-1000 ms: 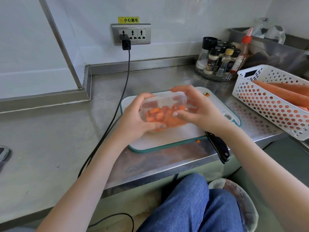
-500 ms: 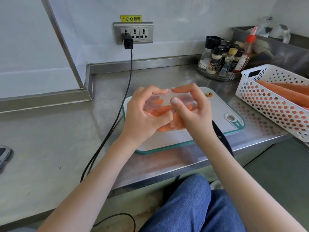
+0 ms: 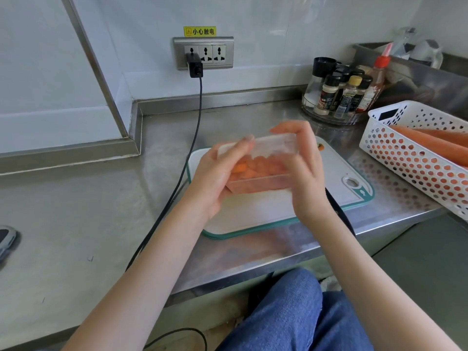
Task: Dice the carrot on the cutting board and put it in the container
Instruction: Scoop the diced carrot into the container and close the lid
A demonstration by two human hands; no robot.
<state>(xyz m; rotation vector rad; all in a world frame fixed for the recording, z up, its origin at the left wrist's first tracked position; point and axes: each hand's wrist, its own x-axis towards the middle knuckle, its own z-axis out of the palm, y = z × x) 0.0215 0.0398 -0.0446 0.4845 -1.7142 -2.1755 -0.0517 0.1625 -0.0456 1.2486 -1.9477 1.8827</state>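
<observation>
A clear plastic container (image 3: 268, 150) full of diced carrot (image 3: 255, 168) is held up above the white, teal-rimmed cutting board (image 3: 255, 214). My left hand (image 3: 215, 178) grips its left end, fingers curled over the rim. My right hand (image 3: 304, 171) grips its right end, thumb and fingers wrapped round the side. A small carrot stub (image 3: 320, 147) lies at the board's far edge. A black knife handle (image 3: 339, 214) shows behind my right wrist; its blade is hidden.
A white perforated basket (image 3: 415, 158) with whole carrots (image 3: 440, 145) stands at the right. A round rack of spice bottles (image 3: 339, 97) sits at the back right. A black cable (image 3: 187, 158) runs from the wall socket (image 3: 203, 53) past the board's left side. The steel counter's front edge is near my knee.
Both hands have lifted the container higher and tilted it, and shifted their grip from its near side to its two ends.
</observation>
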